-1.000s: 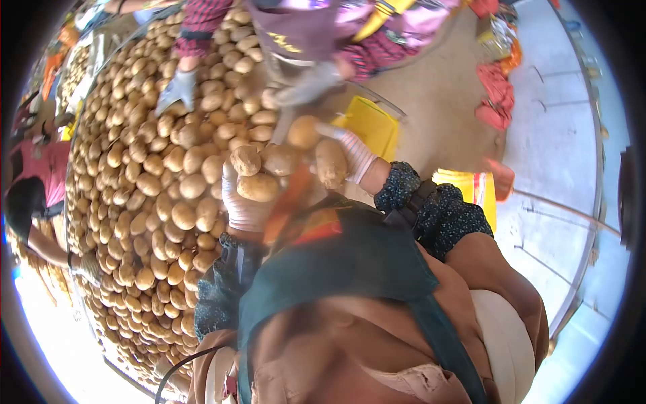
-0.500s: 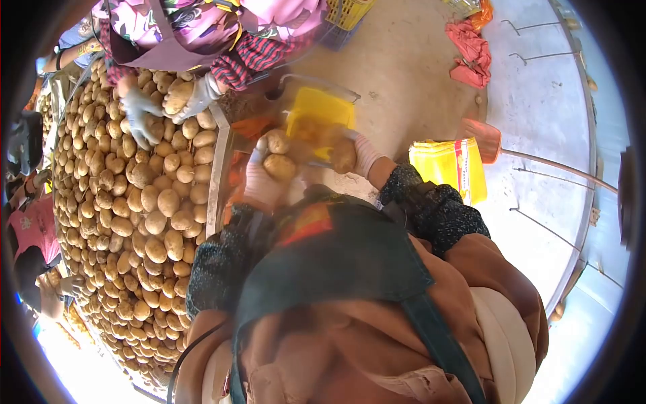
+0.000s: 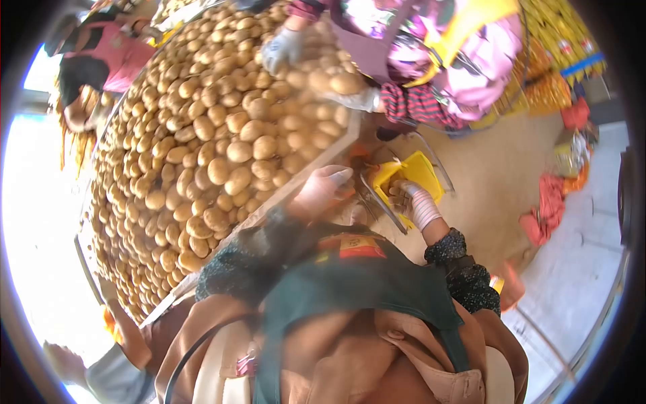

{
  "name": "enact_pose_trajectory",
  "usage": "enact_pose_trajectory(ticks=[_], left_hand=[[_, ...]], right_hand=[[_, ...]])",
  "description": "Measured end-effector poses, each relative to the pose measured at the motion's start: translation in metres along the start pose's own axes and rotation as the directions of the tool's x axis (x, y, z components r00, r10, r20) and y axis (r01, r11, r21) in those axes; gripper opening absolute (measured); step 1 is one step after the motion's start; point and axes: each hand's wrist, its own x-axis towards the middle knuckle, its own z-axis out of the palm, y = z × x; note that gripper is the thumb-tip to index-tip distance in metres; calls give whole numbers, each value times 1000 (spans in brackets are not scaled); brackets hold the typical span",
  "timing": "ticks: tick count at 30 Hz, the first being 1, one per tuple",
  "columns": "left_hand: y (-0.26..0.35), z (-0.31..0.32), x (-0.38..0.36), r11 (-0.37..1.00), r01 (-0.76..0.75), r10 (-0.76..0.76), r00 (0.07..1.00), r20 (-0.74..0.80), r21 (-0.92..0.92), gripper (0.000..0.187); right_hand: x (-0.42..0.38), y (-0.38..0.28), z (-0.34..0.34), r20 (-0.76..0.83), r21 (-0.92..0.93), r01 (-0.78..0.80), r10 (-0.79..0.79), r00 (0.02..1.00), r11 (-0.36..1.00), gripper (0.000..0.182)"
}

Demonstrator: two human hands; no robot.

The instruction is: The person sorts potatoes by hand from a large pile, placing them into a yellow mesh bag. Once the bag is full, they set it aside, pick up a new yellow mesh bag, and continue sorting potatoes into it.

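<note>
My right hand [image 3: 418, 202], in a pale striped glove, reaches into the mouth of a yellow bag [image 3: 425, 176]. Its dirt-stained fingers look spread apart, and no potato shows clearly in them. The yellow bag hangs open on a metal frame [image 3: 385, 207]. My left hand [image 3: 321, 191], also gloved, hovers between the bag and the edge of the potato bin [image 3: 296, 172]. Blur hides its fingertips, so whether it holds anything cannot be made out. Heaped potatoes [image 3: 219, 170] fill the bin on the left.
Across from me a co-worker's gloved hands [image 3: 282, 50] work over the heap, with potatoes near one of them. Another person in pink [image 3: 121, 57] is at the far left. Red cloth [image 3: 545, 209] lies on the floor, and filled yellow bags [image 3: 562, 34] stand at the back right.
My view has swung left, showing more of the heap. The two potatoes in my left hand and the one in my right no longer show. My right hand is now inside the yellow bag's mouth.
</note>
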Motion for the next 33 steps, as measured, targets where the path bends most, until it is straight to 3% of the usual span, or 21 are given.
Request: enact_pose_trajectory(ticks=[3, 5, 6, 7, 9, 10, 11, 13, 14, 15, 16, 17, 20, 22, 23, 25, 26, 27, 29, 31, 33], left_hand=[[38, -35, -44, 973, 23, -78, 969, -235, -228, 27], [12, -79, -54, 937, -76, 255, 815, -521, 340, 23], [14, -97, -65, 919, -94, 305, 786, -538, 383, 23], [18, -113, -74, 756, -58, 526, 648, -552, 652, 25], [28, -142, -90, 492, 61, 710, 550, -440, 869, 33], [29, -156, -94, 432, 133, 708, 564, -426, 892, 39], [28, -168, -94, 366, 201, 703, 580, -412, 909, 45], [25, -183, -87, 359, 155, 646, 670, -365, 920, 58], [29, -184, -81, 359, 140, 600, 722, -343, 923, 60], [32, -188, -76, 359, 124, 552, 771, -318, 925, 62], [27, -194, -68, 225, 121, 599, 766, -235, 967, 66], [25, -200, -59, 186, 136, 428, 880, -205, 973, 67], [34, -210, -50, 212, 175, 271, 935, -230, 961, 70], [38, -220, -53, 272, 100, 282, 943, -179, 957, 68], [30, -229, -52, 537, -2, 362, 904, -229, 844, 65], [34, -238, -57, 866, -276, 443, 812, -381, 418, 59], [50, -241, -75, 921, -342, 270, 905, -330, -186, 53], [40, -259, -71, 851, -280, 126, 930, -345, -444, 49], [38, -274, -75, 528, -222, 167, 973, -156, -820, 46], [21, -286, -68, 702, -327, 275, 944, -182, -633, 45], [8, -290, -67, 766, -374, 346, 925, -156, -523, 53]], right_hand=[[2, -11, 49, 67, -236, 162, -150, 986, 958, 26], [4, -19, 87, 191, -323, 239, -184, 964, 916, 26], [7, -17, 107, 250, -360, 313, -233, 940, 879, 25], [11, -18, 127, 307, -396, 382, -272, 912, 835, 25], [30, -17, 168, 430, -490, 539, -348, 833, 685, 28], [37, -16, 191, 548, -573, 737, -500, 670, 359, 33], [34, -23, 221, 639, -577, 806, -539, 549, 136, 36], [57, -22, 269, 715, -513, 858, -540, 444, 26, 41], [61, -23, 295, 751, -481, 869, -564, 343, -113, 44], [66, -26, 321, 757, -503, 858, -533, 377, -107, 46], [71, -21, 341, 739, -561, 813, -536, 408, -156, 46], [75, -19, 359, 719, -615, 761, -543, 435, -205, 46], [156, 8, 371, 660, -654, 754, -539, 523, -69, 46], [200, 12, 359, 622, -570, 789, -507, 597, 230, 45], [200, 11, 356, 575, -530, 756, -492, 653, 384, 43], [187, -1, 351, 482, -283, 586, -416, 771, 759, 39], [181, -8, 347, 469, -130, 468, -362, 806, 874, 37], [132, -16, 356, 459, 113, 343, -355, 815, 933, 38], [98, -31, 353, 542, 239, 155, -264, 798, 958, 36], [83, -35, 353, 617, 382, -94, -179, 767, 919, 35], [74, -29, 358, 548, 431, -89, -182, 817, 898, 35]])
